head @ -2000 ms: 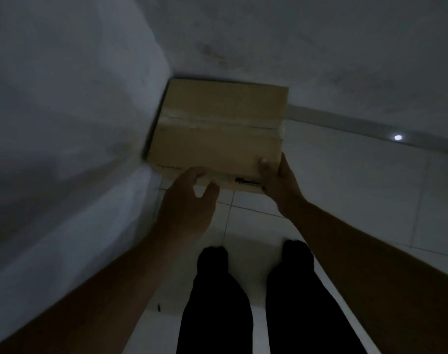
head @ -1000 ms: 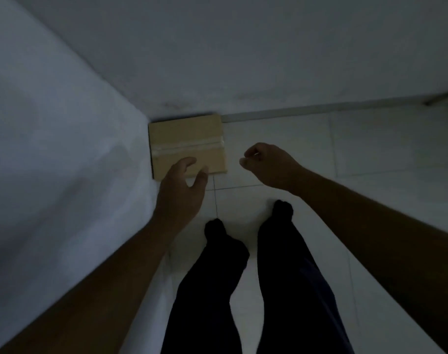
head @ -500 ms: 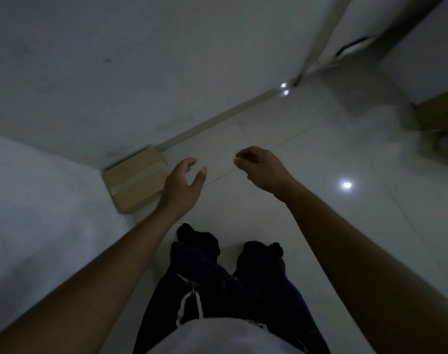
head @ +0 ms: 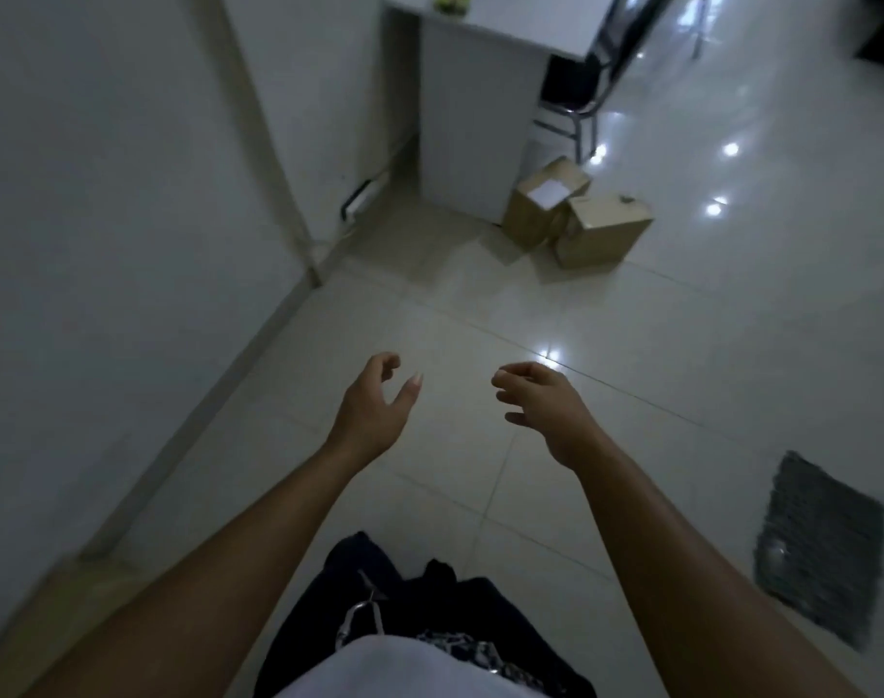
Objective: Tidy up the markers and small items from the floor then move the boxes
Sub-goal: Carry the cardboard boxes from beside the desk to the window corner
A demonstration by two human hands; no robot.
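Two brown cardboard boxes stand side by side on the tiled floor ahead, beside a white desk: the left box (head: 543, 204) carries a white label on top, the right box (head: 603, 229) leans against it. My left hand (head: 374, 410) and my right hand (head: 543, 408) hover in front of me over bare tiles, both empty with fingers loosely curled and apart. The boxes lie well beyond both hands. No markers or small items show on the floor.
A white wall (head: 102, 219) runs along the left with a cable outlet near its base. The white desk (head: 472, 108) stands at the back with a black chair (head: 576, 88) beside it. A dark grey mat (head: 822, 551) lies on the floor at the right.
Both hands let go of a box set in the wall corner. The view then swung right, away from that corner, so the two boxes by the desk now lie ahead.
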